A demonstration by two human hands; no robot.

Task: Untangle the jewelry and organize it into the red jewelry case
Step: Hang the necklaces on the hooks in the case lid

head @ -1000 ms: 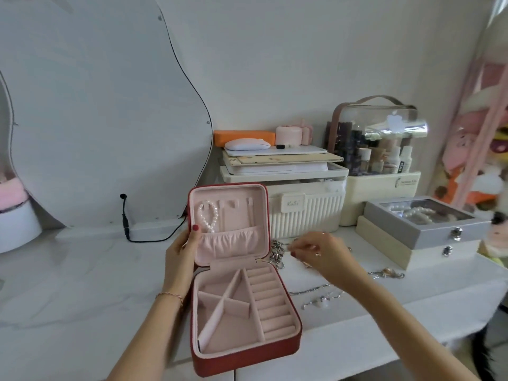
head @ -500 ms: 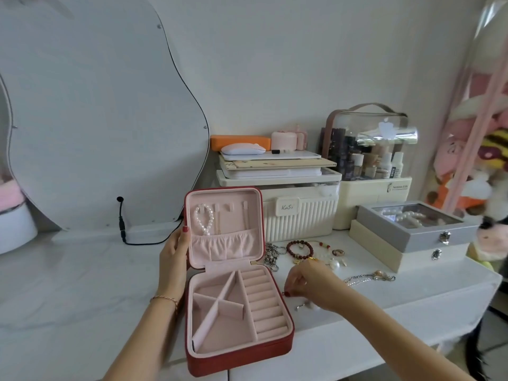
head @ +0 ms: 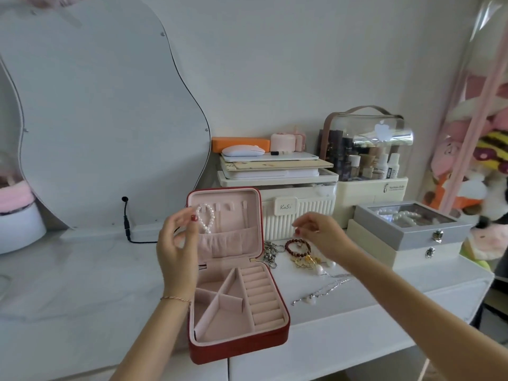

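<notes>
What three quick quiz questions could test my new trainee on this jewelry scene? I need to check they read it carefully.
1. True or false: the red case lies open.
2. What hangs inside the lid? A) gold chain B) pearl bracelet C) watch
3. On which side of the case does the jewelry pile lie?

Key: 1 true; 2 B; 3 to its right, under the right hand.

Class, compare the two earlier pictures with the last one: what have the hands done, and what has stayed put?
The left hand has let go of the lid edge of the red jewelry case and lifted. The right hand rose from the tangled jewelry on the table; whether they pinch a fine chain cannot be told. The case stays open, the pearl bracelet still in its lid.
</notes>
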